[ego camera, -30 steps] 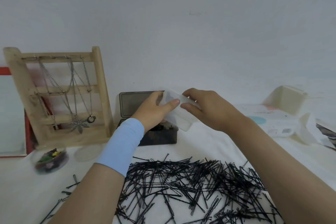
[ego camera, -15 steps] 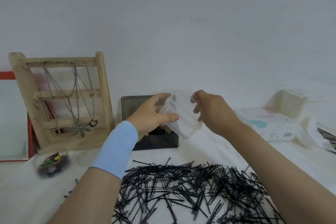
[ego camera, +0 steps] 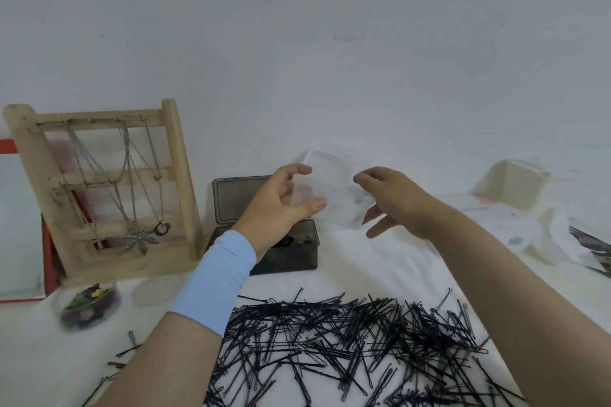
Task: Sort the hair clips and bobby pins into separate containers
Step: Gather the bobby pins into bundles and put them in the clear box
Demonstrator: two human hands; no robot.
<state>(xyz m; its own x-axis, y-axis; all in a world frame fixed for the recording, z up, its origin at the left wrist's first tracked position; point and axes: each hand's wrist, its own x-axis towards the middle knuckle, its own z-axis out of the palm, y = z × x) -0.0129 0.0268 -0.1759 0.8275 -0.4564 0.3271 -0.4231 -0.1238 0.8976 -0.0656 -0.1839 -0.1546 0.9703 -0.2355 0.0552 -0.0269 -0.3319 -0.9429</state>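
A large pile of black bobby pins (ego camera: 347, 344) lies spread on the white table in front of me. A clear plastic container (ego camera: 334, 187) is held up above the table, tilted, with nothing visible inside. My left hand (ego camera: 281, 205) grips its left edge between thumb and curled fingers. To the container's right, my right hand (ego camera: 393, 203) has loosely spread fingers, its fingertips at the container's right edge. A small round clear tub of coloured hair clips (ego camera: 87, 306) stands at the left.
A dark box (ego camera: 297, 251) with its lid open stands behind my left wrist. A wooden necklace stand (ego camera: 105, 188) is at the back left, with a round clear lid (ego camera: 155, 289) before it. A white box (ego camera: 515, 185) and a wipes pack (ego camera: 496, 218) sit at the right.
Both hands lifted the clear container higher and turned it. My right hand has loosened its grip and its fingers have spread. The view tilted slightly.
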